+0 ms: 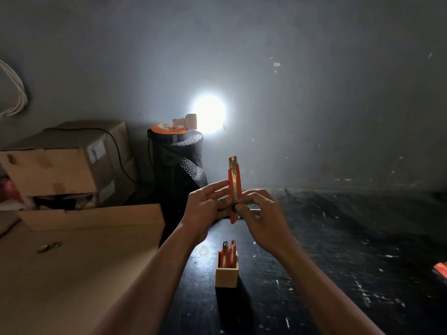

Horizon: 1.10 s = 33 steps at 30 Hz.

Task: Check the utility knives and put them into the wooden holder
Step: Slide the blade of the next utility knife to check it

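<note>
An orange utility knife [234, 182] stands upright in the air, its metal blade end pointing up. My left hand [205, 209] grips its lower part from the left. My right hand [260, 217] holds the same lower end from the right, thumb on the black slider. Below the hands, on the black table [338, 250], sits a small square wooden holder [226, 274] with several orange knives [228, 253] standing in it. Another orange knife [440, 269] lies at the right edge of the view, partly cut off.
A large cardboard sheet [84, 250] lies flat on the left, with stacked cardboard boxes [60, 163] behind it. A dark roll of bubble wrap [180, 165] stands behind the hands, topped by an orange cable reel and a bright lamp [209, 113] against the grey wall.
</note>
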Available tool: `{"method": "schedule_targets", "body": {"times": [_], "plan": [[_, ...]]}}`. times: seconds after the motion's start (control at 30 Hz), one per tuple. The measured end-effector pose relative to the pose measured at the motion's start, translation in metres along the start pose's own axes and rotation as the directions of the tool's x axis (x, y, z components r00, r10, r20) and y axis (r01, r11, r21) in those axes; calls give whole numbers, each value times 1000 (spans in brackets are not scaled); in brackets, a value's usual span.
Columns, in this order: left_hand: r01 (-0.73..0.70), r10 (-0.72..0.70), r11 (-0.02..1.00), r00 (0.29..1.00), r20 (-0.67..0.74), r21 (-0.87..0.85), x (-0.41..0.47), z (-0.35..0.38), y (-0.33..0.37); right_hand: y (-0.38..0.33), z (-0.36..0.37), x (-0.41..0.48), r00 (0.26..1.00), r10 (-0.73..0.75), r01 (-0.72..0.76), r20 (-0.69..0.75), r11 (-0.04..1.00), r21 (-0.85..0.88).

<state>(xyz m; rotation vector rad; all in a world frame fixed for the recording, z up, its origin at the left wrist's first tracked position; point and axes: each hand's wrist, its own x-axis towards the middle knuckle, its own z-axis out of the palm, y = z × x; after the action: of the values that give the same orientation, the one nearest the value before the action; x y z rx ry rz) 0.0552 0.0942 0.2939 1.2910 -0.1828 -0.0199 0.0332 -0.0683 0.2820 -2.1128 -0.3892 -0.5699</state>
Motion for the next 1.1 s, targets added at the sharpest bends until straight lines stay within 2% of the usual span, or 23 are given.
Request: {"method": "schedule_targets", "body": {"times": [0.23,0.4,0.6,0.7,0.83,0.97,1.1], "plan": [[-7,7,1000,1000,-4,23,0,1,-2,1,-1,-1,1000,-23,21,-17,997,-69],[-14,14,999,1000,-1,34,-1,3,-2,0,-3,0,1000,6,-6,1,1000,-23],[-4,4,1000,1000,-19,26,-3,5,1,0,-4,-3,999,-45,45,-3,997,-55],[0,0,1000,1000,-19,21,-4,6,1,1,-3,-4,1000,-3,3,-1,1000,-14],[14,-14,1000,1000,-3,-5,-4,3,0,-4,-5,-4,996,74,-79,47,991,110],[33,-33,999,999,18,10,-4,-4,-4,1,-12,4,985,118,-130,125,987,95],[111,-110,994,993,31,-3,-1,-10,-13,6,-17,10,956,140,-181,259,973,141]]}}
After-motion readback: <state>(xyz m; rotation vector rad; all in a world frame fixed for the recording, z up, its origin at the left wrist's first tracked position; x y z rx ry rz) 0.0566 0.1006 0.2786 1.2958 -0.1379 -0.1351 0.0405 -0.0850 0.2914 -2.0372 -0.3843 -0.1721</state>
